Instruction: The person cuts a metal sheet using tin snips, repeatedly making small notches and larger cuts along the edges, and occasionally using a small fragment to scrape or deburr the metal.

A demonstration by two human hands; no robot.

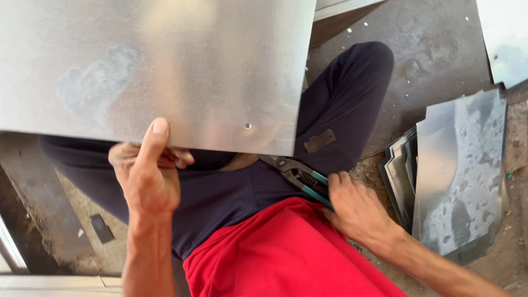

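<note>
Setting: a person sits on a dusty concrete floor (434, 49), seen from above by a head-worn camera, dark trousers (352, 93) and a red shirt (286, 253) filling the lower middle of the view.

Left hand: the left hand (147, 176) is clamped on the near edge of a large galvanised metal sheet (154, 71) — thumb pressed flat on the upper face, fingers curled underneath — a pinch that appears to keep the broad panel up off the lap and steady.

Sheet: it spans the upper left of the view, raised over the knees, with a small hole (248, 126) near its lower right corner (a faint scored line seems to run past it, though it is too pale to be sure).

Right hand: the right hand (357, 206) rests closed on the teal handles of a pair of tin snips (300, 176), which lie on the right thigh with the blades pointing up toward the sheet's corner — close to that edge but not touching it, as far as can be told.

Nearby: a stack of cut metal pieces (456, 176) lies on the floor just right of the leg, within arm's reach; another pale sheet (506, 38) shows at the top right corner.
</note>
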